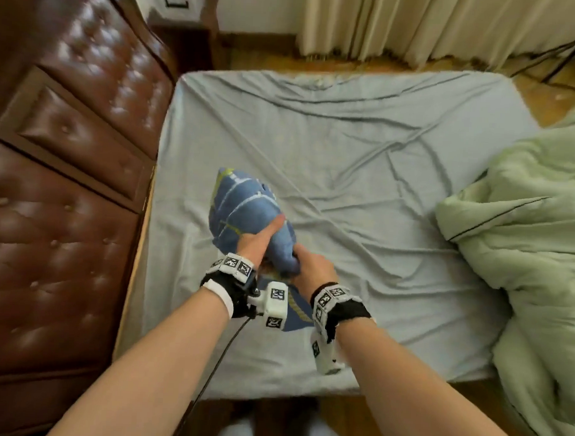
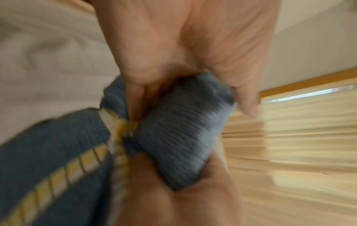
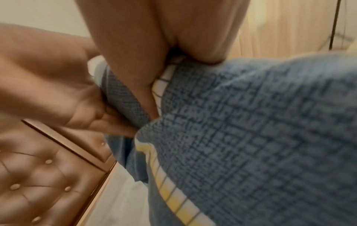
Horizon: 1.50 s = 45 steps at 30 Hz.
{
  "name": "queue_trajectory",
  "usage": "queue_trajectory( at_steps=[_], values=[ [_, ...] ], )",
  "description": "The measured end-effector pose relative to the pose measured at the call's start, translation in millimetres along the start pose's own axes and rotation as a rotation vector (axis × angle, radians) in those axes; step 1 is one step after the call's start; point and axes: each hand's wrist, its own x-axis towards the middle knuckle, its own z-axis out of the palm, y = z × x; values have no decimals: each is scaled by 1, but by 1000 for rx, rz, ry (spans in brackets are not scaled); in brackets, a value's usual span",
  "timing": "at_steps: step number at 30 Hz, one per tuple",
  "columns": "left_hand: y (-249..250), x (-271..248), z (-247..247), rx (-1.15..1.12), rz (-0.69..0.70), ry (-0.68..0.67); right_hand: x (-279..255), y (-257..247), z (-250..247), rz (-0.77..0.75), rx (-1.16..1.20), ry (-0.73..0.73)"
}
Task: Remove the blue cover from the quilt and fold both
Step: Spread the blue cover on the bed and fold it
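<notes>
The blue cover (image 1: 243, 209), with a yellow and white checked trim, is bunched into a bundle above the left middle of the bed. My left hand (image 1: 262, 239) grips the bundle from the left, thumb along its top. My right hand (image 1: 305, 261) grips its near end. In the left wrist view my left hand (image 2: 189, 94) curls into the ribbed blue cloth (image 2: 179, 137). From the right wrist, my right hand (image 3: 173, 76) pinches a fold of the blue cover (image 3: 260, 130), with the left hand's fingers (image 3: 108, 122) beside it. The pale green quilt (image 1: 526, 235) lies crumpled at the bed's right side.
The bed carries a wrinkled light grey-blue sheet (image 1: 349, 131). A brown tufted leather headboard (image 1: 67, 175) runs along the left. Cream curtains (image 1: 420, 22) hang at the back, with black stand legs (image 1: 557, 55) on the wooden floor at the far right.
</notes>
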Motion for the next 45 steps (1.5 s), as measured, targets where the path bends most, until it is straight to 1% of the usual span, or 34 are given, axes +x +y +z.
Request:
queue_trajectory(
  at_steps=[2,4,6,8,9,11,12,15,16,18,19,21,22,23,25,27,30,32,34,36,37,38,40,42,43,45],
  values=[
    [23,-28,31,76,153,16,-33,6,-44,-1,19,71],
    [40,-59,61,202,294,-16,-70,19,-82,33,42,115],
    [52,-87,90,373,438,-97,-105,36,-110,94,91,118],
    [56,-118,122,584,576,-229,-146,58,-126,186,199,134],
    [56,-138,139,695,644,-299,-168,70,-134,228,271,172],
    [51,-181,173,912,798,-442,-208,100,-146,324,377,314],
    [48,-203,191,1028,882,-497,-228,117,-153,392,411,429],
    [34,-269,249,1356,1131,-627,-298,173,-175,619,483,849],
    [27,-290,270,1436,1190,-668,-325,190,-181,682,461,933],
    [9,-330,312,1558,1261,-767,-380,223,-187,764,424,994],
    [-2,-347,334,1595,1280,-824,-408,242,-186,806,397,997],
    [-28,-377,378,1639,1306,-932,-462,284,-181,897,352,957],
    [-42,-390,401,1646,1321,-983,-488,308,-177,926,372,945],
    [-57,-403,424,1652,1330,-1025,-513,330,-175,930,410,948],
    [-88,-433,468,1705,1351,-1058,-560,372,-173,907,470,989],
    [-118,-462,512,1779,1409,-1049,-598,406,-179,894,474,1032],
    [-155,-501,572,1831,1541,-1014,-641,456,-196,857,437,1063],
    [-174,-518,610,1861,1620,-990,-667,488,-210,837,431,1063],
    [-190,-533,647,1889,1710,-942,-691,516,-222,845,405,1120],
    [-209,-551,685,1940,1774,-916,-710,539,-239,825,309,1212],
    [-218,-560,704,1971,1810,-917,-716,551,-251,812,211,1209],
    [-229,-570,723,2003,1857,-927,-720,562,-263,803,83,1148],
    [-251,-589,759,2070,1954,-945,-721,588,-286,814,-116,906],
    [-270,-605,796,2114,2036,-962,-724,619,-306,907,-115,679],
    [-279,-612,816,2123,2074,-967,-727,638,-315,986,-80,605],
    [-295,-620,859,2092,2118,-982,-734,683,-331,1114,-67,567]
  ],
)
